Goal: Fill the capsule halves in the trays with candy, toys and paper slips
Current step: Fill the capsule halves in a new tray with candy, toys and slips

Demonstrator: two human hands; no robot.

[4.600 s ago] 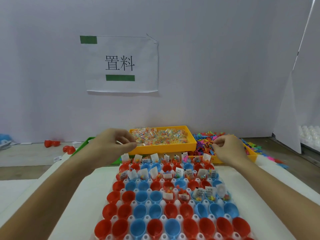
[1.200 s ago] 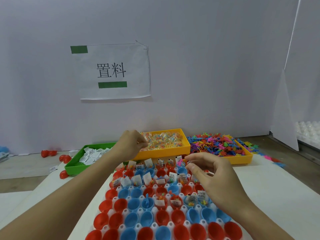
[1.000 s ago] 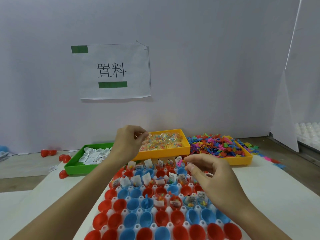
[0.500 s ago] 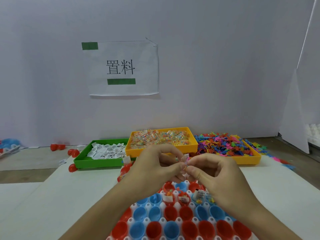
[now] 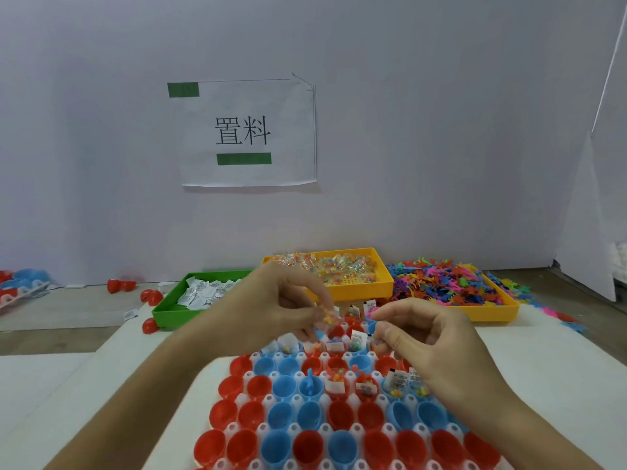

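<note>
The candy packet [image 5: 326,315] is pinched in the left hand [image 5: 281,312] over the far rows of capsule halves [image 5: 307,390] in the tray. It should drop squarely into one unfilled cup. The right hand [image 5: 431,340] hovers just beside it, fingers curled; whether it holds anything cannot be told.

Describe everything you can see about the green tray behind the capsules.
The green tray is a shallow rectangular bin that looks like plastic, with a perforated floor. It sits flat on the table, left of the orange candy tray, and holds a loose heap of white printed paper slips. Neither hand touches it.
</note>
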